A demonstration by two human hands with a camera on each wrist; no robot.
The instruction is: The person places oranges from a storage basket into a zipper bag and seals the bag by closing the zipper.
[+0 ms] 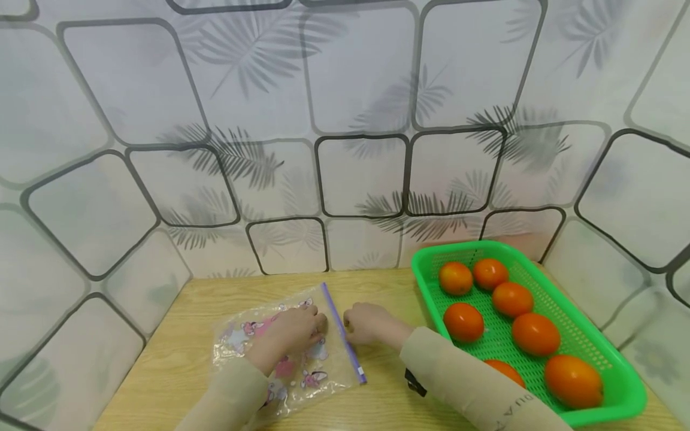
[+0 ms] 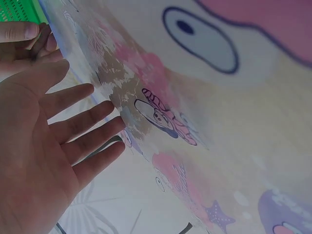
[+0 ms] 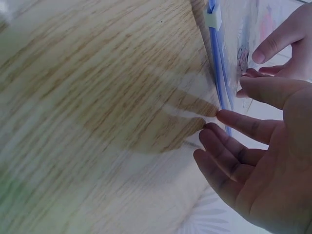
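A clear plastic zip bag (image 1: 293, 371), printed with pink and purple cartoon figures, lies flat on the wooden table. Its purple zip strip (image 1: 343, 335) runs along the right side, and a pale slider (image 3: 213, 18) sits near one end. My left hand (image 1: 296, 332) is over the printed film with its fingers spread and relaxed, as the left wrist view (image 2: 44, 141) shows. From the other side, my right hand (image 1: 369, 323) has its fingertips right at the zip strip. In the right wrist view its fingers (image 3: 229, 161) are loosely bent, with the thumb apart from them.
To the right stands a green plastic basket (image 1: 620, 383) with several orange-red tomatoes (image 1: 536, 334) in it. The right forearm passes close by its near left side. Patterned panels (image 1: 361, 173) rise behind and beside the wooden table (image 1: 172, 347).
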